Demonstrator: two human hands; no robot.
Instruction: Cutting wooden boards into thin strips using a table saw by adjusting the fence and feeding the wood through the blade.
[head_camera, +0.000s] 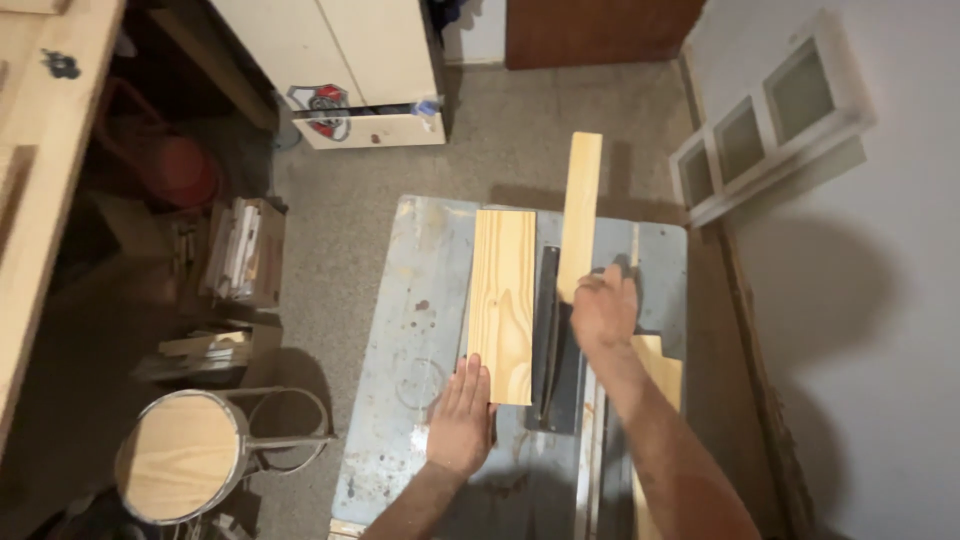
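- the left hand (460, 418) lay flat and open, fingers straight and together, on the worn blue-grey metal saw table (400, 380), its fingertips touching the near end of the wide pale pine board (502, 305).
- the right hand (603, 308) was curled closed around the near end of the narrow pale wood strip (580, 215), gripping it from above, knuckles up.
- the two hands were apart, with the dark slotted insert plate (550, 345) in the table top between them.
- both forearms reached forward from the bottom edge; the right one stretched further and crossed over a second pale wood piece (660, 365) at the table's right side.
- the wide board lay flat, lengthwise, just left of the dark plate; the narrow strip ran away from the right hand and overhung the table's far edge.
- to the left stood a round wood-topped stool with a metal rim (180, 470) and a cardboard box holding stacked wood offcuts (243, 250).
- farther off, a cream cabinet (340, 70) stood on the floor, and a white window frame with glass panes (770, 120) leaned on the right wall.
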